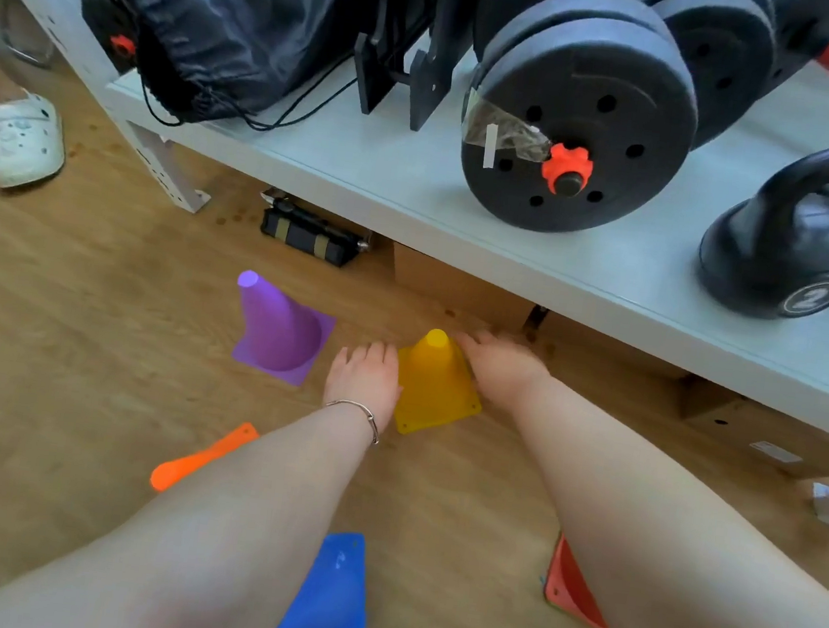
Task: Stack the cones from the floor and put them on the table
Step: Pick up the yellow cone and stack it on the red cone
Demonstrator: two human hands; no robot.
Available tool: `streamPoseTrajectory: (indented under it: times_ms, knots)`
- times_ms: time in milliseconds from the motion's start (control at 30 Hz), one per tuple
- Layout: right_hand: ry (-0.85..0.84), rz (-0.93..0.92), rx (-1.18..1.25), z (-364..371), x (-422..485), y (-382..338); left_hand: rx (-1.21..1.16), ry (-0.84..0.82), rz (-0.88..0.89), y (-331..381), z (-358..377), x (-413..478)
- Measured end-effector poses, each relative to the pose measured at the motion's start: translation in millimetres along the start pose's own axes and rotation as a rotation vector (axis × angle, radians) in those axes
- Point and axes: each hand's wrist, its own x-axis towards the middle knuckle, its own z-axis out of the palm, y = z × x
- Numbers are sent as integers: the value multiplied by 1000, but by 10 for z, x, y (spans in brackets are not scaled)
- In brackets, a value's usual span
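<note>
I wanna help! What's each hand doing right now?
Left hand: open, at the yellow cone's side, not gripping.
Right hand: open, blurred, at its other side.

A wooden floor (65,325) of pale, warm planks runs under and to the left of the hands. Beyond them, up and to the right, a low white table (366,174) with a smooth top crosses the view on a slant, its white leg (165,172) planted far left. Cardboard boxes (462,288) sit in shadow beneath it. Soft daylight falls evenly
</note>
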Motion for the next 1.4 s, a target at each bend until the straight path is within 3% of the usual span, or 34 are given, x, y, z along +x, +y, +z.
streamPoseTrajectory:
  times_ms: [167,267,433,733,1033,1400]
  knots:
    - [-138,36,180,155,95,-28,-213,-301,-90,9,193,91]
    - [-122,87,324,289,46,-28,-400,-375,-119,43,256,49]
    - [-108,166,508,498,-285,56,-505,-367,-89,126,382,-222]
    - [-14,194,625,782,-840,192,-734,-223,-148,435,477,-588]
    - [147,186,740,432,-1519,325,-745,-165,-29,577,-150,-787]
    - [274,291,758,-130,-2510,785,-718,-155,169,1301,-1062,-993]
